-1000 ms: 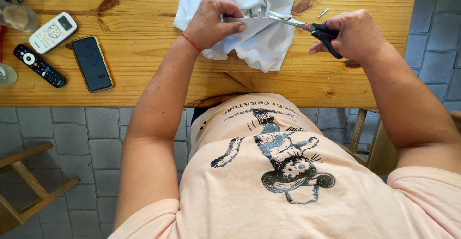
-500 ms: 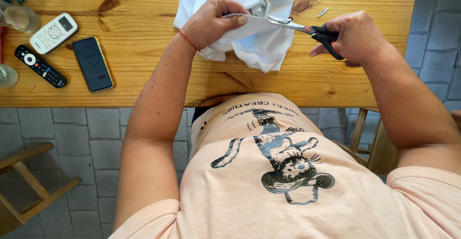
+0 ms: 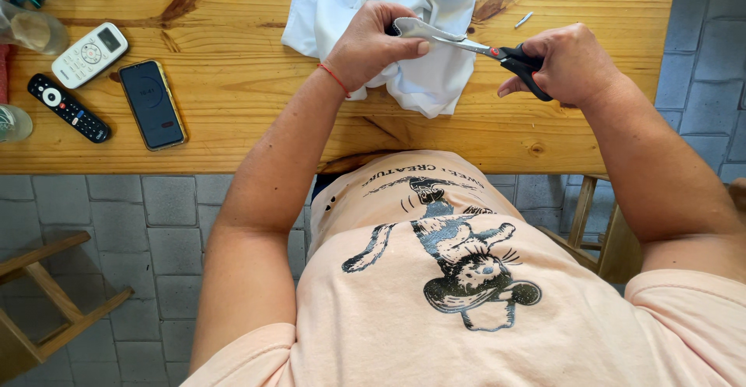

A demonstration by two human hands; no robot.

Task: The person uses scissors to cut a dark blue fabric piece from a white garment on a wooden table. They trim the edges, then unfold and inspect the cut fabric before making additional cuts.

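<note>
At the upper middle of the frame, a crumpled white cloth (image 3: 423, 76) is gripped by the left hand (image 3: 369, 45) on the pine tabletop (image 3: 225, 84), kept taut for cutting. Black-handled steel scissors (image 3: 497, 51) are held closed-fisted by the right hand (image 3: 571, 64), blades reaching the fabric.
</note>
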